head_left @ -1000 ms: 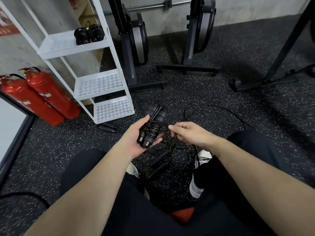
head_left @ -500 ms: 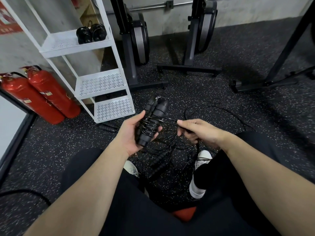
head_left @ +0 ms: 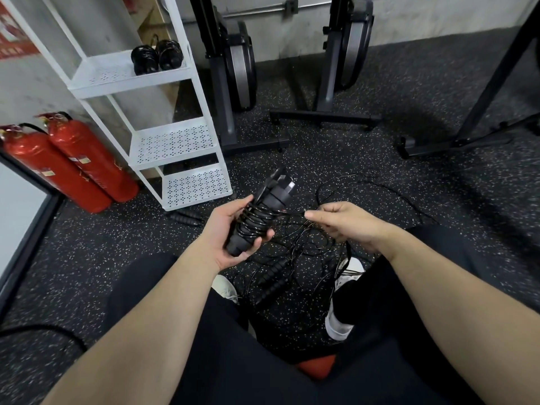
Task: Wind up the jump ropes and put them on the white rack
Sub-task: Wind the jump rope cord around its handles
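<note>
Head view looks down past both forearms at a speckled black floor [head_left: 321, 159]. The left hand [head_left: 225, 232] grips a pair of black jump-rope handles [head_left: 258, 216] held side by side, tilted up and to the right, with thin black cord wound in several turns around their middle; its fingers [head_left: 264, 238] curl round the lower part of the bundle and the thumb lies along the near side. The right hand [head_left: 347, 222] sits just to the right, its thumb and fingers pinching the loose cord [head_left: 292, 213] that runs taut from the bundle. Below and between the hands, a tangle of loose ropes [head_left: 309, 258] with two more black handles [head_left: 273, 276] lies on the floor between the person's white shoes. Another handle pair [head_left: 185, 217] lies on the floor at the foot of the white rack [head_left: 175, 138], which stands to the upper left. Two wound ropes [head_left: 157, 57] already rest on its top shelf. Two red fire extinguishers [head_left: 73, 165] lean left of the rack, and black exercise machines [head_left: 233, 68] stand behind.
</note>
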`<state>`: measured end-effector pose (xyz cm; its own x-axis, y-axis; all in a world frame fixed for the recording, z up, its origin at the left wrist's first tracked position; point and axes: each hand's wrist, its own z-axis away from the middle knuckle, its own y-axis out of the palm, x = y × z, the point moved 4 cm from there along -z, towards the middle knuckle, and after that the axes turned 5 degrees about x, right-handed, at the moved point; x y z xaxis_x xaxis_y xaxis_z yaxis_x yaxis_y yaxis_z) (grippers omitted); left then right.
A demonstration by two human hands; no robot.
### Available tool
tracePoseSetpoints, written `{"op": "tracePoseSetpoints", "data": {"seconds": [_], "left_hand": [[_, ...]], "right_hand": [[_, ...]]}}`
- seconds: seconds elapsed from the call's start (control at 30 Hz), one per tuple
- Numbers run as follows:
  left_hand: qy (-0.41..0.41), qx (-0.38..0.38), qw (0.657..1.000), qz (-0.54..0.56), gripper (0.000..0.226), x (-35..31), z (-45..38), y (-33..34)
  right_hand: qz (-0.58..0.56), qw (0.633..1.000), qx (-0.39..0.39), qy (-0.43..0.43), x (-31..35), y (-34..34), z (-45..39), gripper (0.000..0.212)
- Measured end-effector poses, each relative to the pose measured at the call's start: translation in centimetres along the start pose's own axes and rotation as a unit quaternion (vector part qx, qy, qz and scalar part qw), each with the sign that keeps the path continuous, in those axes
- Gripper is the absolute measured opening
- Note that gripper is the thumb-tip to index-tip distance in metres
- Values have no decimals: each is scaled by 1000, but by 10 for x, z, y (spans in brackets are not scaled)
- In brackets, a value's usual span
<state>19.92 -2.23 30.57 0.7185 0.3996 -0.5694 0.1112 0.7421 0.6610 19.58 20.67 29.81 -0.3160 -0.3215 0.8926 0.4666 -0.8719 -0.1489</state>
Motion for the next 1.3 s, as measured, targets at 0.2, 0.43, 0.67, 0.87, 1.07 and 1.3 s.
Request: {"op": "tracePoseSetpoints", "data": {"seconds": [0.2, 0.43, 0.67, 0.87, 1.07, 1.3], "left_hand": [[-2, 39, 999, 17, 42, -2, 2, 1], [-76, 22, 984, -161, 33, 7, 5, 9], [-165, 89, 932, -311, 25, 20, -1, 6], [-151, 64, 875, -456, 20, 24, -10, -2], [-122, 52, 850, -510, 45, 27, -15, 2], [-120, 24, 794, -596, 80, 27, -22, 1]], "right_hand": [[-89, 993, 72, -39, 2, 0, -1, 25], [13, 1000, 12, 4, -14, 4, -13, 20], [89, 996, 11, 24, -11, 6, -11, 7], [98, 995, 15, 29, -7, 14, -10, 10], [81, 995, -51, 3, -2, 14, -10, 13], [117, 990, -69, -30, -2, 18, -13, 9]]}}
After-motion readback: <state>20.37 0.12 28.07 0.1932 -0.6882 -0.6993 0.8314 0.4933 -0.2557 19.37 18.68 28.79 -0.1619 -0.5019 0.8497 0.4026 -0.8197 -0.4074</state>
